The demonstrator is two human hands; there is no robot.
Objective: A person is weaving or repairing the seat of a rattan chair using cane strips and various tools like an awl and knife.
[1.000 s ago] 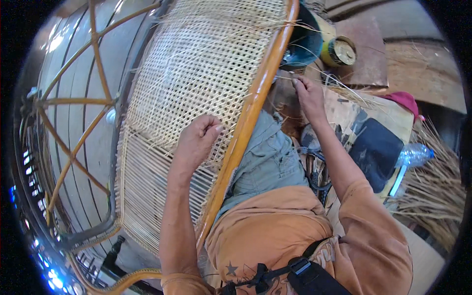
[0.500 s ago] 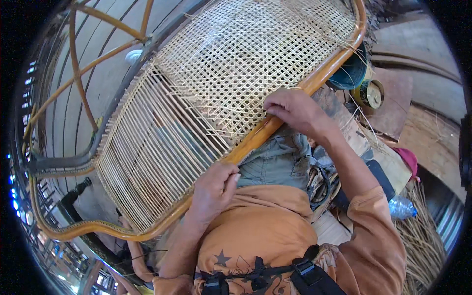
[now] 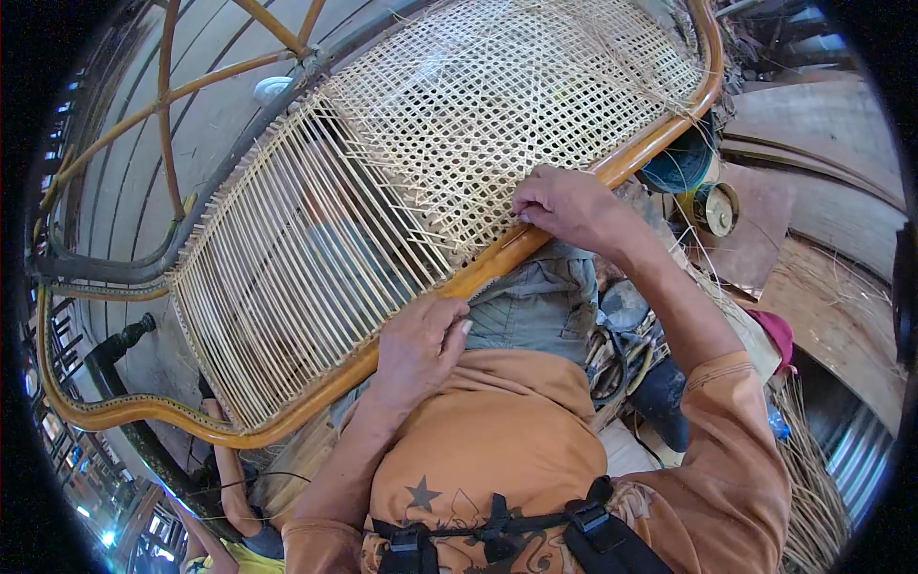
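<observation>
A large curved rattan furniture frame [image 3: 478, 277] slants across in front of me, its near rail glossy orange-brown. Open cane weave [image 3: 516, 105] fills the right part of it, while parallel cane strands [image 3: 277, 258] span the left part. My left hand [image 3: 421, 346] is closed over the near rail, below the border between these two areas. Farther right along the same rail, my right hand [image 3: 569, 206] pinches at the weave's edge with bent fingers. Whatever lies between those fingertips is too small or hidden to make out.
Behind the rail at right are a dark bucket [image 3: 681, 163] and a round tin [image 3: 715, 208]. A bundle of long strips [image 3: 808, 478] lies at lower right. Crossed rattan poles [image 3: 164, 96] stand at upper left. Another person's arm [image 3: 229, 469] shows at lower left.
The view has shifted slightly, and the frame's left end sits higher and further left in it. Both hands keep nearly the same places on the rail.
</observation>
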